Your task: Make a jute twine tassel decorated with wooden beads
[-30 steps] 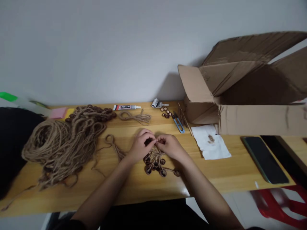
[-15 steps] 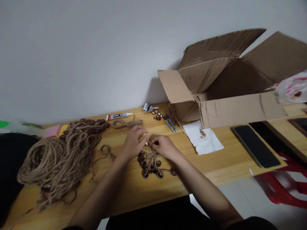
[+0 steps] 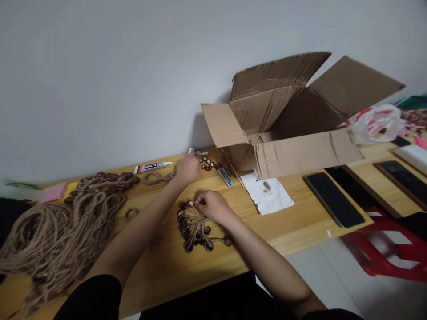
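Near the back of the wooden table, my left hand (image 3: 188, 168) is over the far side, beside a crumpled silver tube (image 3: 201, 153) and several small brown-rimmed pieces (image 3: 207, 164). Its fingertips are hidden behind the hand. My right hand (image 3: 211, 206) is closed in a pinch at the top of a bundle of twine cords (image 3: 196, 221) with round dark brown pieces at their ends. Between its fingers is a cord end, close to a pale-faced round piece (image 3: 191, 203). Blue thread snips (image 3: 224, 174) lie right of the small pieces.
A large pile of twine (image 3: 90, 218) covers the left. A B-7000 tube (image 3: 152, 167) lies at the back. An open cardboard box (image 3: 307, 151), a stained white tissue (image 3: 267, 194) and phones (image 3: 334, 199) are to the right, with a red stool (image 3: 383, 253) below.
My left hand has left the bundle and moved back toward the silver tube. My right hand stays pinched at the bundle. The view has shifted to the right.
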### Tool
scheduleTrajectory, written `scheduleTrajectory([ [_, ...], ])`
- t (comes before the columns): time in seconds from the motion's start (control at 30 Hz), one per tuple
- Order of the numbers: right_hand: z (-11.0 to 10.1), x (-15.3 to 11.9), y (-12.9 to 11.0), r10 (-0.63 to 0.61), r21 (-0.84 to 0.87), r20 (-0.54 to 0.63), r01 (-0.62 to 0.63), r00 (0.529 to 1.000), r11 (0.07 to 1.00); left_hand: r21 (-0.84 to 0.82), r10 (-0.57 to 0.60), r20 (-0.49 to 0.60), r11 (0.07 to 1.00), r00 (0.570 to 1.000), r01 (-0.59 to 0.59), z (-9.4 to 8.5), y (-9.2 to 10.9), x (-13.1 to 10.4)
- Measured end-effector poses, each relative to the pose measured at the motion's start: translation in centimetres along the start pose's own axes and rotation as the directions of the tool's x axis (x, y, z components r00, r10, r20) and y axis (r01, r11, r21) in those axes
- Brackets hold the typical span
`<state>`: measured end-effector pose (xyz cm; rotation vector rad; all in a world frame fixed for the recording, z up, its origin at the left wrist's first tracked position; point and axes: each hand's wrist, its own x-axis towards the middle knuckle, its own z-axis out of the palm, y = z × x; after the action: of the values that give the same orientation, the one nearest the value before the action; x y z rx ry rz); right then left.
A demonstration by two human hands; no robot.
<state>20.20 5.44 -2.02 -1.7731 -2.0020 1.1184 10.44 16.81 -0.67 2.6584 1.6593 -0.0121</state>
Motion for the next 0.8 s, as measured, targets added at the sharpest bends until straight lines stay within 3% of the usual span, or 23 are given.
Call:
scheduleTrajectory([
  [0.37, 0.0, -0.2, -0.2, -0.008, -0.032, -0.002, 0.008, 1.0, 0.999, -0.018, -0.018, -0.001, 1.0, 1.0, 0.018, 0.3, 0.0, 0.1],
  [0.8, -0.1, -0.2, -0.2, -0.014, 0.006, -0.005, 0.014, 1.0, 1.0, -0.173, -0.059, 0.01, 0.983, 0.998, 0.06, 0.9, -0.9, 0.2],
])
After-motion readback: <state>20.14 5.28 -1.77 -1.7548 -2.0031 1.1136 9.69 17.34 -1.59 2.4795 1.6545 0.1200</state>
